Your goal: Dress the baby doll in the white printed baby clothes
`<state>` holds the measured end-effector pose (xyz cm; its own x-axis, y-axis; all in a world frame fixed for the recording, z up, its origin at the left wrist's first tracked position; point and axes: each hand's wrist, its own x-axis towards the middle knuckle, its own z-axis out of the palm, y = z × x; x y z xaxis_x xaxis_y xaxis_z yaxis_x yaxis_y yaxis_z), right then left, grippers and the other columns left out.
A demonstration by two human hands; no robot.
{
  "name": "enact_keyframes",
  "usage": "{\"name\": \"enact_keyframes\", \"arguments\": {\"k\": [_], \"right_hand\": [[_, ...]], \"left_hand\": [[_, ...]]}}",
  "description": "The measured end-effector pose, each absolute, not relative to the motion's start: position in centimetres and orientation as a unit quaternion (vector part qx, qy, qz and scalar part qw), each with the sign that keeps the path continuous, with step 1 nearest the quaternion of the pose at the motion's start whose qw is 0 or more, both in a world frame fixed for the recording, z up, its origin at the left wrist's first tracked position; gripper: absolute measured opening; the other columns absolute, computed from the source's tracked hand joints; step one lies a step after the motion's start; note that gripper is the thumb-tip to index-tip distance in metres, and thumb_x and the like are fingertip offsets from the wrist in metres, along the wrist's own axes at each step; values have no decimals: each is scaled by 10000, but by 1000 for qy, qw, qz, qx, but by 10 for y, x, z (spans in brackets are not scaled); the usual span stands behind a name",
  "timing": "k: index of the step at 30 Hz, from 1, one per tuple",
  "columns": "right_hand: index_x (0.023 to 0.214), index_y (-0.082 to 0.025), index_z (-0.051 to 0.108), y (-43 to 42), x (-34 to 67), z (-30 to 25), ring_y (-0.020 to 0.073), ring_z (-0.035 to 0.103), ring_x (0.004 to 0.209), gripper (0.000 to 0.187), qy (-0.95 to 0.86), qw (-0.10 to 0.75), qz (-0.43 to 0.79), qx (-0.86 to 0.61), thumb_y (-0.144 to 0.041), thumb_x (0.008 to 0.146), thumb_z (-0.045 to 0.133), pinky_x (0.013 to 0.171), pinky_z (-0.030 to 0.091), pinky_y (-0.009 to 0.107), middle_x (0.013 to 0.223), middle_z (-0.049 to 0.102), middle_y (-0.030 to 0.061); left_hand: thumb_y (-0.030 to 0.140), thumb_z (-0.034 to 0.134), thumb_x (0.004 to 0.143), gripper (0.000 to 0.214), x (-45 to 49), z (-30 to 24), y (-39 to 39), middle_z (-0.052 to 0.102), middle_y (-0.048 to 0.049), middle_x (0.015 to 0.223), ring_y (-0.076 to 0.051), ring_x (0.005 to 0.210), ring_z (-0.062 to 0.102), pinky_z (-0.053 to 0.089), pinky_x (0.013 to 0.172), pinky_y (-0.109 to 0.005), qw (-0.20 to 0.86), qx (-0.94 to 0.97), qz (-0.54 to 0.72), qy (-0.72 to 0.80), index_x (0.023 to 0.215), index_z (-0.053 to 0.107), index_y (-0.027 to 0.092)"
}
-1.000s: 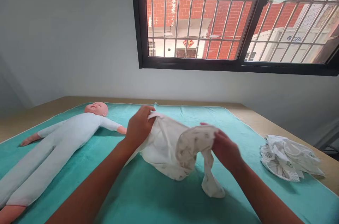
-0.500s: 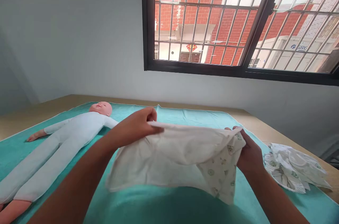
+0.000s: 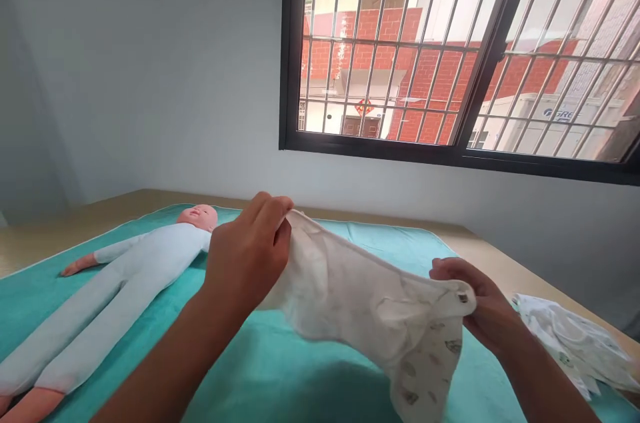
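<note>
A thin white baby garment [image 3: 345,283] with a small printed pattern on its right part hangs stretched between my two hands, above the turquoise sheet. Its exact cut is hard to make out among the folds. My left hand [image 3: 250,246] is closed on its upper left corner, held higher. Lower down, my right hand [image 3: 477,300] pinches the upper right end, where the edge is rolled over. To the left a baby doll [image 3: 145,260] in a white bodysuit lies on its back, head toward the wall.
The turquoise sheet [image 3: 245,370] covers most of a wooden table [image 3: 487,246]. More folded white printed baby clothes [image 3: 575,336] lie at the right edge. Behind are a grey wall [image 3: 150,76] and a barred window [image 3: 400,56].
My left hand has risen and turned, lifting its end of the garment. My right hand has dropped lower, so the top edge now slopes down to the right. The view has tilted upward.
</note>
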<state>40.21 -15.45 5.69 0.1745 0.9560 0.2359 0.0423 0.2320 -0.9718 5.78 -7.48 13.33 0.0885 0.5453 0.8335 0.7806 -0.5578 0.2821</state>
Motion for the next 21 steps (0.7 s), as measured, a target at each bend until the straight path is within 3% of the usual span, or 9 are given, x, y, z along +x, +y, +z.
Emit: {"name": "enact_keyframes", "arguments": {"k": [2,5,8,11,13,15,19,21], "right_hand": [[914,-244,657,-152,396,58,131,474,690,291,-563,513,372,-531,-341,682,802,567,421,250,804,506,1],[787,-196,673,-144,389,60,160,515,767,234,-624,465,315,-543,-426,775,717,642,459,272,879,560,38],[857,-211,671,-136,384,61,188,555,836,298,-576,574,266,-518,-505,810,656,684,486,282,977,611,58],[887,-231,629,-136,378,62,149,536,677,325,-487,679,242,-493,-544,800,650,579,461,251,774,604,16],[823,-223,604,-139,372,61,114,454,534,360,-446,696,187,-530,-575,775,662,477,382,223,609,533,-16],[821,-218,613,-143,368,60,112,441,500,405,-421,678,110,-593,-618,766,645,452,347,222,577,537,-14],[860,-212,629,-149,373,57,139,507,598,457,-388,647,-9,-656,-661,808,562,523,380,242,689,607,15],[850,-205,610,-150,378,56,141,502,630,461,-376,649,-29,-661,-658,835,527,544,378,244,713,593,13]], "left_hand": [[236,464,861,211,59,134,-75,647,1,780,-157,674,572,398,602,-248,38,-704,-529,-473,979,638,239],[278,477,852,281,54,142,-76,633,7,746,-152,629,571,400,504,-227,-246,-676,-525,-454,1080,642,265],[347,516,856,374,46,152,-82,656,-33,878,-156,677,598,454,501,-228,-452,-644,-504,-356,1202,626,258],[361,547,863,448,40,159,-91,666,-39,870,-164,682,631,537,610,-285,-519,-648,-479,-286,1299,572,259],[308,650,803,553,39,161,-98,686,-25,882,-183,711,665,564,694,-329,-541,-675,-424,-267,1342,528,288],[263,715,744,614,41,159,-103,706,-15,923,-203,773,686,561,714,-318,-509,-726,-365,-284,1329,536,320],[393,609,834,250,53,147,-102,696,12,772,-190,708,654,462,548,-247,-308,-813,-321,-374,1066,686,338],[426,551,864,200,59,141,-96,660,11,700,-177,636,606,414,523,-252,-208,-829,-325,-405,915,709,314]]}}
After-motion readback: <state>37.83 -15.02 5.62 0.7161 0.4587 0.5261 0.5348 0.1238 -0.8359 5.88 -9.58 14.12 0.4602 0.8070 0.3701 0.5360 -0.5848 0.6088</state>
